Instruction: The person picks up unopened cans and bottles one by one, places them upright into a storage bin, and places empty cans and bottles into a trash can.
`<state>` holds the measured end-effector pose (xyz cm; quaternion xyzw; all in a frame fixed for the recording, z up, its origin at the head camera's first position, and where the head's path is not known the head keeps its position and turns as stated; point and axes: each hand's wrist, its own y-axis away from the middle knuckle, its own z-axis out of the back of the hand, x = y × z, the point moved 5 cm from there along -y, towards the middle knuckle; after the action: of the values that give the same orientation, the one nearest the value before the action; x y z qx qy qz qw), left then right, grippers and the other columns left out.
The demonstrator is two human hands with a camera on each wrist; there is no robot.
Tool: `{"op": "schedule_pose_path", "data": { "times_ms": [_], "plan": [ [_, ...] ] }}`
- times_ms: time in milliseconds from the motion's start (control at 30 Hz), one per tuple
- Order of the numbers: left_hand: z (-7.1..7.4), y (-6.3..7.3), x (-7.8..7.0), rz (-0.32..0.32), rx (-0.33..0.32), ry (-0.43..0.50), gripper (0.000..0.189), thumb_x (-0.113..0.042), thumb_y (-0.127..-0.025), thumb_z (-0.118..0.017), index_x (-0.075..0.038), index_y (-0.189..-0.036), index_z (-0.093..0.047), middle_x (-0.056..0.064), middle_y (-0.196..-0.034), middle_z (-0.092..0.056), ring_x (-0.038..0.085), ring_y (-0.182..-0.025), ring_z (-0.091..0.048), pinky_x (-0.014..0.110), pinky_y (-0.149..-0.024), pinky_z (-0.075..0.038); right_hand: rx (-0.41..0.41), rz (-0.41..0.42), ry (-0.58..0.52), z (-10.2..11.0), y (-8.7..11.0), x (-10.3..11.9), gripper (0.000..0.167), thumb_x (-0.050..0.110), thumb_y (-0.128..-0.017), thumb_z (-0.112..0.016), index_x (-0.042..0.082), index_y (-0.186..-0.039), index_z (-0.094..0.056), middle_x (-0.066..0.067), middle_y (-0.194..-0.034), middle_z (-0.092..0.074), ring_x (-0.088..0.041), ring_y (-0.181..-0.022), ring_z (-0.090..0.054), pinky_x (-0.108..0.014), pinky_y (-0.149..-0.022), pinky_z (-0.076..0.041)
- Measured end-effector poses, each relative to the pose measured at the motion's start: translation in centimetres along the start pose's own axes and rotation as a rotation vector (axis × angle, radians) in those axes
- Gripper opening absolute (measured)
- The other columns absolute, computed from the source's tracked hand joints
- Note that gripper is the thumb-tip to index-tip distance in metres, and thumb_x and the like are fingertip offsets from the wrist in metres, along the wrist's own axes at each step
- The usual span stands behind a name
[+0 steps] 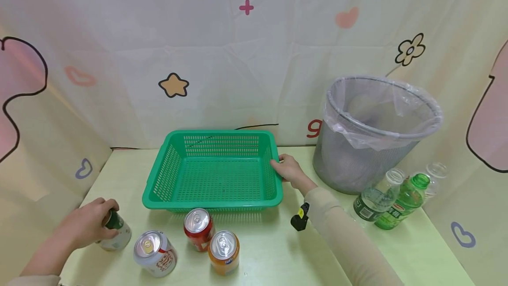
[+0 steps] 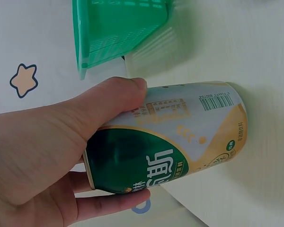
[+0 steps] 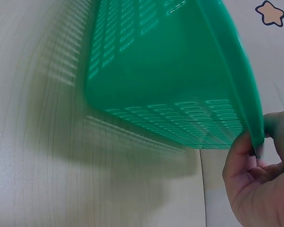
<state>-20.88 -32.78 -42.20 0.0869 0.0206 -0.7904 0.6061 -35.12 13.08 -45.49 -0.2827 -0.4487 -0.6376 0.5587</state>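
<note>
One can (image 1: 120, 235) partly behind left hand (image 1: 86, 224)

A pale, light-coloured table with faint wood grain (image 1: 274, 250) carries the things. A green, rectangular plastic basket with slotted walls (image 1: 212, 205) stands toward its far edge. Just in front of the basket stands an upright red metal can (image 1: 200, 235), with an orange metal can (image 1: 224, 259) close beside it and a white metal can (image 1: 160, 261) to their left. Farther left, a green-and-white metal can (image 1: 119, 235) tilts; whether its base touches the tabletop is unclear. At the right stands a grey mesh bin (image 1: 345, 162), near a clear bottle with a dark label (image 1: 373, 202) and a green plastic bottle (image 1: 405, 202).
</note>
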Motion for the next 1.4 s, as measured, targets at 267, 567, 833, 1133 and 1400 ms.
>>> {"op": "schedule_pose_path", "data": {
  "times_ms": [267, 567, 833, 1133, 1400],
  "plan": [
    [1.2, -0.3, 0.0, -0.033, 0.001, 0.001, 0.049, -0.027, -0.062, -0.083, -0.006, -0.098, -0.059, 0.000, -0.078, -0.048, 0.013, -0.067, -0.047, 0.026, -0.053, -0.041, -0.002, -0.004, -0.001, -0.2, 0.0, 0.1, 0.034, 0.027, -0.093, -0.050, 0.001, -0.116, -0.050, -0.013, -0.099, -0.059, -0.013, -0.073, -0.061, -0.028, -0.061, -0.054],
    [3.5, -1.5, -0.9, -0.074, -0.023, -0.022, 0.047, -0.024, -0.062, -0.082, -0.005, -0.099, -0.059, 0.000, -0.076, -0.046, 0.013, -0.067, -0.045, 0.025, -0.051, -0.039, 0.000, -0.007, 0.000, 0.1, 0.1, 0.2, 0.035, 0.026, -0.094, -0.050, 0.001, -0.117, -0.050, -0.015, -0.101, -0.059, -0.015, -0.075, -0.061, -0.031, -0.065, -0.055],
    [5.6, -2.7, -2.2, -0.081, -0.036, -0.027, 0.046, -0.021, -0.063, -0.082, -0.004, -0.098, -0.059, 0.001, -0.076, -0.047, 0.015, -0.067, -0.049, 0.026, -0.048, -0.041, 0.009, -0.011, 0.000, -0.1, 0.1, 0.1, 0.035, 0.026, -0.094, -0.050, 0.000, -0.118, -0.050, -0.015, -0.101, -0.059, -0.014, -0.074, -0.061, -0.032, -0.066, -0.055],
    [8.0, -4.2, -3.4, -0.077, -0.013, -0.064, 0.048, -0.022, -0.065, -0.081, -0.004, -0.102, -0.058, 0.005, -0.082, -0.050, 0.018, -0.069, -0.053, 0.030, -0.050, -0.044, 0.002, -0.005, 0.003, -0.2, 0.0, 0.0, 0.035, 0.026, -0.094, -0.049, 0.000, -0.117, -0.050, -0.015, -0.101, -0.059, -0.015, -0.075, -0.062, -0.031, -0.064, -0.055],
    [10.6, -5.3, -4.8, -0.092, -0.014, -0.095, 0.048, -0.024, -0.065, -0.080, -0.005, -0.103, -0.057, 0.008, -0.087, -0.053, 0.020, -0.072, -0.054, 0.031, -0.050, -0.043, 0.001, -0.003, 0.002, -0.2, 0.1, 0.2, 0.036, 0.026, -0.094, -0.049, 0.000, -0.119, -0.049, -0.015, -0.103, -0.058, -0.015, -0.076, -0.061, -0.035, -0.069, -0.055]
  ]
}}
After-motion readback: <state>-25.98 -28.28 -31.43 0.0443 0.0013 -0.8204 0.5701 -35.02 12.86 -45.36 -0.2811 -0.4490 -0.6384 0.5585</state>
